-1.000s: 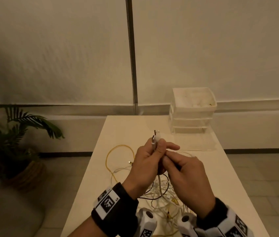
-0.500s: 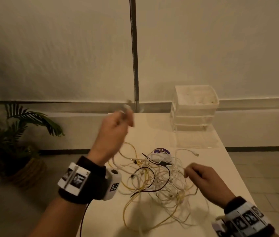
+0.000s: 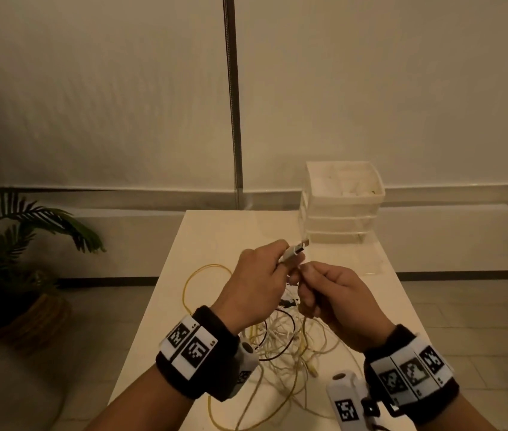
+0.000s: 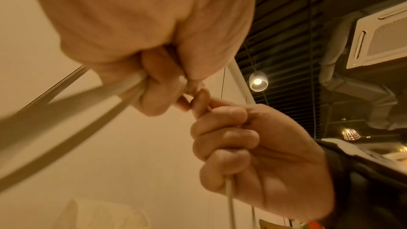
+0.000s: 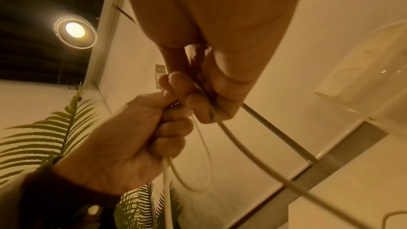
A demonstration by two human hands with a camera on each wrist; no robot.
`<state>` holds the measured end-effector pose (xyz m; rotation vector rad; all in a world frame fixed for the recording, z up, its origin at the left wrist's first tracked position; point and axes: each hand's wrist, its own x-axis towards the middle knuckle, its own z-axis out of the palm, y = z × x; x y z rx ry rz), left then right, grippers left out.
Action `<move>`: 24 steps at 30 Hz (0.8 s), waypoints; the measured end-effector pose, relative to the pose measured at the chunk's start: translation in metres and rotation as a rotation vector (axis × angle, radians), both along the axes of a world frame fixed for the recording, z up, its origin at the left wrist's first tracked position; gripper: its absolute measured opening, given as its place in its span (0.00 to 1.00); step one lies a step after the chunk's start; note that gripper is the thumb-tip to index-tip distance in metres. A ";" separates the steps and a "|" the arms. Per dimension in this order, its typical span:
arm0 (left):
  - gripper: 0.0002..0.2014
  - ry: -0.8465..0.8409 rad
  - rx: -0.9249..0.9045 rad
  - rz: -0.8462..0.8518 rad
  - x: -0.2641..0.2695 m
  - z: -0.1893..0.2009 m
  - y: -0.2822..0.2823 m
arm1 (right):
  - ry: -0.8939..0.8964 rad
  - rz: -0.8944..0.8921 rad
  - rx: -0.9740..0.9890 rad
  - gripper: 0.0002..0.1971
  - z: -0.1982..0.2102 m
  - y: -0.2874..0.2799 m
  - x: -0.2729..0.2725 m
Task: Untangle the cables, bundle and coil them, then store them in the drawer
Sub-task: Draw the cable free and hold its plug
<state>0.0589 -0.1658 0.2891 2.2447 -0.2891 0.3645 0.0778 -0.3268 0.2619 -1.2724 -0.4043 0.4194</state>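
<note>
Above the table, my left hand pinches a white cable just behind its USB plug, which points toward the drawers. My right hand is right beside it, fingers curled round the same white cable. In the left wrist view, the right hand grips the cable, which hangs below it. In the right wrist view, the left hand holds a loop of the cable with the plug sticking out above. Under both hands, a tangle of white, yellow and dark cables lies on the table.
A white stack of drawers, its top tray uncovered, stands at the far right of the pale table. A yellow cable loop reaches left of the tangle. A potted palm stands on the floor to the left.
Half a second ago my left hand was raised up and to the left and the right was low by the tangle. Now both hands have come back together above it.
</note>
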 end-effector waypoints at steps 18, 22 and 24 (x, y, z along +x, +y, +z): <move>0.16 -0.288 -0.383 0.469 0.021 0.049 0.055 | 0.005 -0.181 -0.199 0.15 -0.068 -0.005 0.023; 0.28 -0.396 -0.241 0.488 0.005 0.032 0.028 | 0.221 -0.140 0.014 0.15 -0.046 -0.001 0.026; 0.31 -0.406 -0.139 0.348 0.001 0.024 0.020 | 0.300 -0.083 0.089 0.15 -0.036 -0.002 0.025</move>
